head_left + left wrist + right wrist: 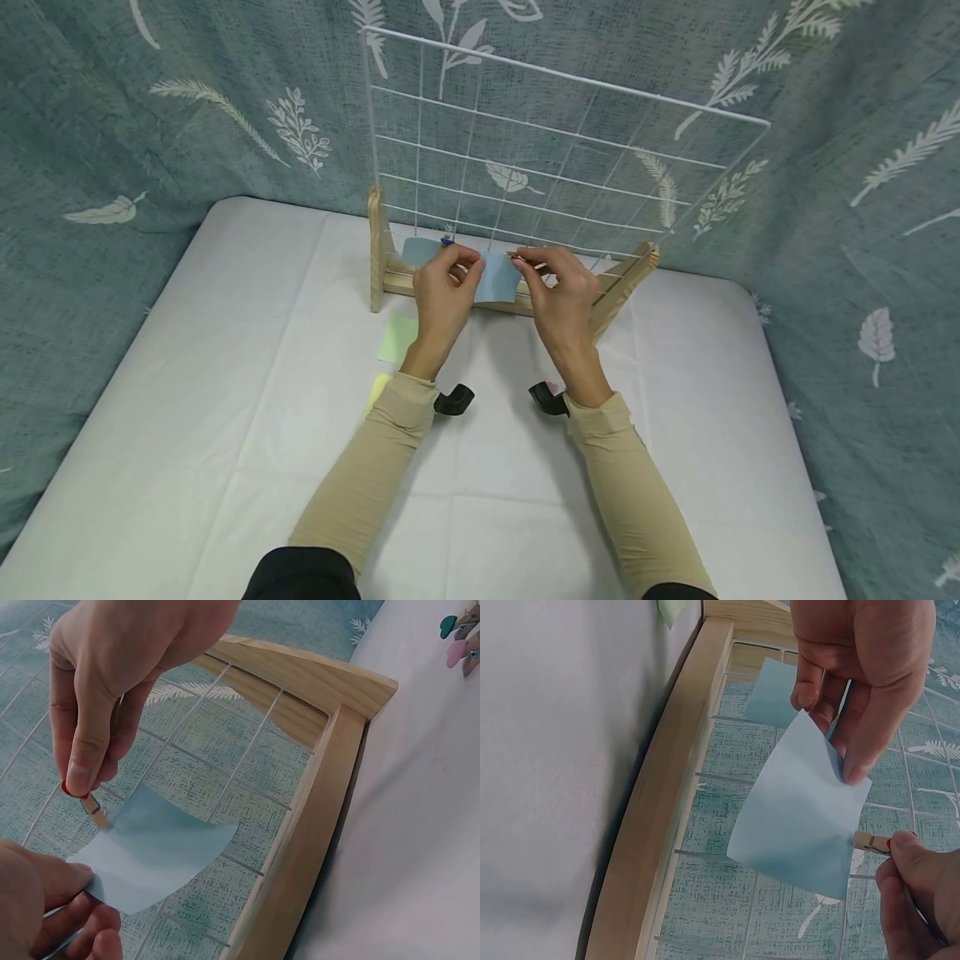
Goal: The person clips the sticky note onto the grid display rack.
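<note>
In front of a white wire grid (555, 175), my left hand (446, 287) pinches a blue paper square (497, 279) by its upper edge. My right hand (564, 287) holds a small wooden clothespin (870, 842) with a red ornament between thumb and fingers. The clothespin's tip meets the edge of the paper; whether it also bites a wire I cannot tell. The paper bows slightly and lies close to the grid. Left of it, a second blue paper (769, 694) is at the grid, near a blue-topped clip (447, 241) in the head view.
Wooden feet (377, 250) and a rail (315, 840) support the grid. Green paper (399, 337) and yellow paper (377, 387) lie on the white table (247, 400), partly behind the left arm. Green (448, 627) and pink (456, 652) clothespins lie on the table.
</note>
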`<act>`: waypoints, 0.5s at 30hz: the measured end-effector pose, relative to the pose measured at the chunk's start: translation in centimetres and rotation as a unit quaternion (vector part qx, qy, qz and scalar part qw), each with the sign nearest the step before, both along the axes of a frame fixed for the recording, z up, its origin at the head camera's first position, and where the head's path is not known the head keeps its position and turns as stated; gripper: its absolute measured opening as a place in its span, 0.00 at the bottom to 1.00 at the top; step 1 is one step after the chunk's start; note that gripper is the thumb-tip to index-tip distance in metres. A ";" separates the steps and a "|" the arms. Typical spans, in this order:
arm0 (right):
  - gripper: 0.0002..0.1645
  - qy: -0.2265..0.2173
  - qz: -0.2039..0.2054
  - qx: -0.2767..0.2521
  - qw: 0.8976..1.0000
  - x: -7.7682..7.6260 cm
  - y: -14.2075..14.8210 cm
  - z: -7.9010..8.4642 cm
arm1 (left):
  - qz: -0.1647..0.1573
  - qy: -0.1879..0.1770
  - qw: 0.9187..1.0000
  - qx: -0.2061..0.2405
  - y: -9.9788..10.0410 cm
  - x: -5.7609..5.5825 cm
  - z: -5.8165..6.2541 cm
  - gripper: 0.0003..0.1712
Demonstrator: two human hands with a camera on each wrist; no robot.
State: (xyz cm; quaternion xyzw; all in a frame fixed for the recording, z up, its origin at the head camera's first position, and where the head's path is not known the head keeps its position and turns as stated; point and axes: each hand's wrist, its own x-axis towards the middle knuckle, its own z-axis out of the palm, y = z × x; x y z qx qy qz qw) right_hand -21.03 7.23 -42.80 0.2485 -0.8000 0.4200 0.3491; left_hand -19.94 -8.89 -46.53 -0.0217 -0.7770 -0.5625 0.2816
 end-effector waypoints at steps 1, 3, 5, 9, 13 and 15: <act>0.07 0.000 -0.001 0.002 1.000 0.0 -0.1 0.0 | 0.000 0.001 1.000 0.001 0.0 0.0 0.0 0.04; 0.07 -0.001 -0.001 0.006 1.000 -0.1 -0.2 0.0 | 0.000 0.002 1.000 0.003 0.1 0.1 0.0 0.04; 0.06 -0.002 -0.002 0.008 1.000 -0.2 -0.3 -0.1 | 0.001 0.004 1.000 0.003 0.1 0.1 0.0 0.04; 0.05 0.000 -0.008 0.005 1.000 -0.4 -0.5 -0.4 | 0.004 0.003 1.000 -0.001 0.2 0.1 0.0 0.04; 0.05 0.001 -0.014 0.006 1.000 -0.5 -0.6 -0.4 | 0.005 0.001 1.000 -0.003 0.1 0.0 -0.2 0.04; 0.05 0.002 -0.016 0.014 1.000 -0.6 -0.7 -0.3 | 0.005 -0.001 1.000 -0.005 0.1 0.0 -0.2 0.04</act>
